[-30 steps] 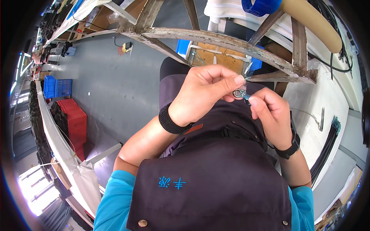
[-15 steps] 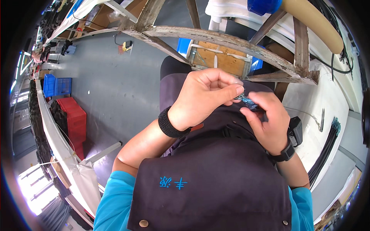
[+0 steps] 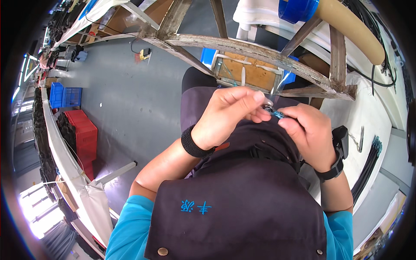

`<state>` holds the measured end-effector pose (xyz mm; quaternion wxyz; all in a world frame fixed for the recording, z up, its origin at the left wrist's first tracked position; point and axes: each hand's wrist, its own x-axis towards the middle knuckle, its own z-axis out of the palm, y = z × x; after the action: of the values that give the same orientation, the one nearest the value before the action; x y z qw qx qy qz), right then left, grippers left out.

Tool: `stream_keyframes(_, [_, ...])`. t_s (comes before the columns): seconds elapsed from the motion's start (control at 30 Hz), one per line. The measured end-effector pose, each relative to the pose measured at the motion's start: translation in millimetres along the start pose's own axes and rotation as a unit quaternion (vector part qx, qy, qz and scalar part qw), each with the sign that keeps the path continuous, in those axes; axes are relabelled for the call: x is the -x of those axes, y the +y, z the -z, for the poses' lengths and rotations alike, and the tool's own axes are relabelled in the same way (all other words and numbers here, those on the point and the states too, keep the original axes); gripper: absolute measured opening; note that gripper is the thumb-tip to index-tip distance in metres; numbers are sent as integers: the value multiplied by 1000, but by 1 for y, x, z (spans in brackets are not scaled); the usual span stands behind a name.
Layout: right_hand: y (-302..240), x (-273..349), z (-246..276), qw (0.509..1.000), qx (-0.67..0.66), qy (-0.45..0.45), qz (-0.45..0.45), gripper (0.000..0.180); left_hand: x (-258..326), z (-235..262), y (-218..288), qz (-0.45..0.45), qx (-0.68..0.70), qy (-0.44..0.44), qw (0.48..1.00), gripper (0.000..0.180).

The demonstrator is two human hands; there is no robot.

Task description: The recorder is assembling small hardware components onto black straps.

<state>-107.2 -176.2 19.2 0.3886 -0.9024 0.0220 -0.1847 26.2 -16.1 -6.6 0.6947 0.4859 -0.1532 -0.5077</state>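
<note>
Your left hand (image 3: 225, 115) and right hand (image 3: 310, 134) met over lap, fingertips closed tight on small metal-and-blue part (image 3: 273, 112) pinched between them. Looked light, rigid, slippery; best gripped by edges, just beyond thumbs.

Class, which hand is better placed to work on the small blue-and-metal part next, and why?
Probably the right hand: its fingertips pinch the small part from the side, while the left hand grips and steadies it.

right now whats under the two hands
Under the left hand and right hand lies the dark apron over the lap. They pinch a small blue part; fingers cover most of it.
</note>
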Motion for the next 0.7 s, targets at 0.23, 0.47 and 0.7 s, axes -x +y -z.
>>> stream_keyframes(0.23, [1,-8,14,948,-184,-137,-222,24,8,-15,-20,-60,52,-4,997,19])
stream_keyframes(0.47, [5,17,-9,919,-297,-51,-256,24,9,-16,-25,-50,58,98,992,14])
stream_keyframes(0.7, [63,88,26,960,40,195,-195,20,17,-5,-14,-56,71,100,991,9])
